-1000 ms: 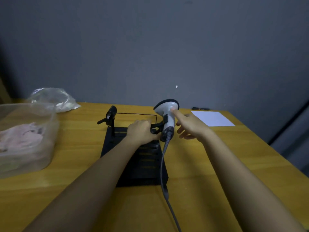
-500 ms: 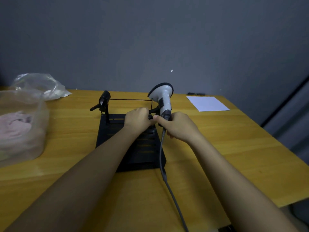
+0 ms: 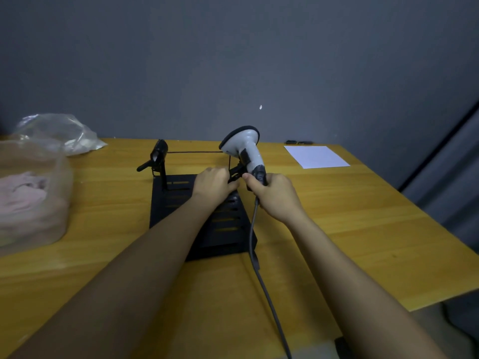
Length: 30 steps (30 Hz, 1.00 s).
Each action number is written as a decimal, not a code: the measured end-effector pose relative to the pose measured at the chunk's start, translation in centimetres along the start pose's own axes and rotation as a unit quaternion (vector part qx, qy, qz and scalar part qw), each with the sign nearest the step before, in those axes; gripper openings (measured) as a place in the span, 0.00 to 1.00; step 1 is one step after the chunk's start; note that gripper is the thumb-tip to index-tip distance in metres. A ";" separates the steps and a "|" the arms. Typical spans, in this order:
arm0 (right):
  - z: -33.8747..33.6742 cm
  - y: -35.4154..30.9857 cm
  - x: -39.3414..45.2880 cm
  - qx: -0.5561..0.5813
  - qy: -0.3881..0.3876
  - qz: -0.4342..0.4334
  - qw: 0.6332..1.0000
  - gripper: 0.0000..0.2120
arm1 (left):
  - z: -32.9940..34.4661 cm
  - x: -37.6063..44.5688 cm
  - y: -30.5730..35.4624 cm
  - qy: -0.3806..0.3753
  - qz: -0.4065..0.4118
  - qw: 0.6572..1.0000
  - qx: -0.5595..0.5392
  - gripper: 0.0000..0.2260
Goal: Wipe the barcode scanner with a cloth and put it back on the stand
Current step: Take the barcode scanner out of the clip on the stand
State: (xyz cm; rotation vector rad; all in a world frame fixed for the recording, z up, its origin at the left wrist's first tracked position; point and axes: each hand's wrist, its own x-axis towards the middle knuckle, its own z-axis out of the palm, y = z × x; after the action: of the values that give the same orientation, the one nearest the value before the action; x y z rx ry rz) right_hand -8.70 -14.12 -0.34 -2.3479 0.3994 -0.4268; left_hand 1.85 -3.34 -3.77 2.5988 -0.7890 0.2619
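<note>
A white barcode scanner (image 3: 243, 146) with a black head rim stands upright at the right clip of a black slotted stand (image 3: 207, 216) on the wooden table. My right hand (image 3: 274, 195) is closed around the scanner's dark lower handle, where its grey cable (image 3: 259, 263) runs toward me. My left hand (image 3: 215, 185) grips the black clip of the stand right beside the handle. Pink cloths (image 3: 23, 193) lie inside a clear plastic container at the far left, away from both hands.
A crumpled clear plastic bag (image 3: 59, 133) lies at the back left. A white sheet of paper (image 3: 316, 156) lies at the back right. A second black clip (image 3: 156, 156) stands on the stand's left post. The table's right edge (image 3: 427, 221) slants close by.
My right hand moved from touching the scanner's head down to its handle and closed around it. The left hand stayed on the clip. The scanner is tilted slightly more to the left.
</note>
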 end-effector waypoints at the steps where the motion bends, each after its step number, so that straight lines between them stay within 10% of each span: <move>1: 0.1 0.2 -0.3 0.008 0.005 0.001 1.000 0.23 | 0.0 -0.2 0.1 -0.003 -0.002 1.000 0.006 0.14; 15: -2.2 0.9 -0.9 0.178 0.051 -0.058 0.981 0.25 | -1.3 0.2 0.9 0.008 -0.049 0.999 0.017 0.13; 22: -4.0 0.6 -1.9 0.255 -0.018 -0.068 0.965 0.15 | -3.4 0.2 1.3 -0.018 -0.061 0.994 0.085 0.38; 30: -4.1 -1.0 -4.3 0.274 -0.083 -0.116 0.951 0.14 | -10.5 -5.9 2.7 0.023 -0.088 0.957 -0.277 0.16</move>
State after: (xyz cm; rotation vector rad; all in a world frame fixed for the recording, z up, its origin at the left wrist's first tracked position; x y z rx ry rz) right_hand -14.09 -14.12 2.34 -1.8673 -0.0778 -0.3852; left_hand -5.13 2.11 4.79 2.1030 -0.5159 0.0367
